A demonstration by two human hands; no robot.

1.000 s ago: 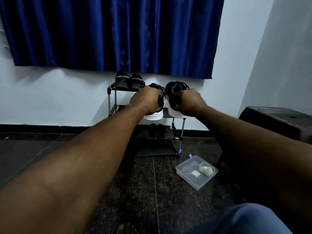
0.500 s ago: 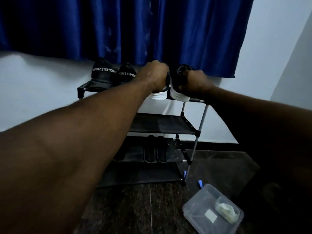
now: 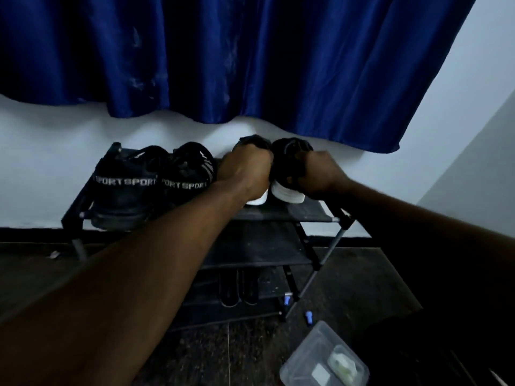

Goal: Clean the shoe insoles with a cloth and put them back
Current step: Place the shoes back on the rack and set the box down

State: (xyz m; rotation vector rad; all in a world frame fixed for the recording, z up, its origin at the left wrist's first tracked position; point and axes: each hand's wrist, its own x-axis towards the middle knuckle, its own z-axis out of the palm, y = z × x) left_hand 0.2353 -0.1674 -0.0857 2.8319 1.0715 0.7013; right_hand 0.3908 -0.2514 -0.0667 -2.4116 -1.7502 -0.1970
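- Head view, and I'm looking down my two outstretched arms at a black shoe rack [image 3: 292, 214] standing against a pale wall [image 3: 41, 151] in the middle of the frame.
- My left hand [image 3: 245, 174] has its fingers curled over the back of the left white-soled shoe [image 3: 257, 201], gripping it at the heel.
- My right hand [image 3: 320, 176] is just beside it, fingers wrapped round the heel of the right white-soled shoe [image 3: 288, 162].
- Both shoes are black uppers on white soles, toes to the wall, side by side on the right half of the rack's top shelf. The soles look to be resting on the shelf.
- The insides of both shoes are hidden behind my knuckles, so I cannot tell about the insoles.
- Left of centre on the same shelf is a black pair of sport shoes [image 3: 125, 190], lettered bands facing me, close beside my left wrist.
- Lower down the rack there's a dark flat pair [image 3: 239, 288]; too dim to say what they are.
- A blue curtain [image 3: 223, 65] fills the top of the frame.
- Lower right, on the dark floor [image 3: 195, 358], sits a clear plastic box [image 3: 301, 366] with something pale green in it, blurred.
- Two small blue bits [image 3: 309, 314] lie near the rack's right leg.
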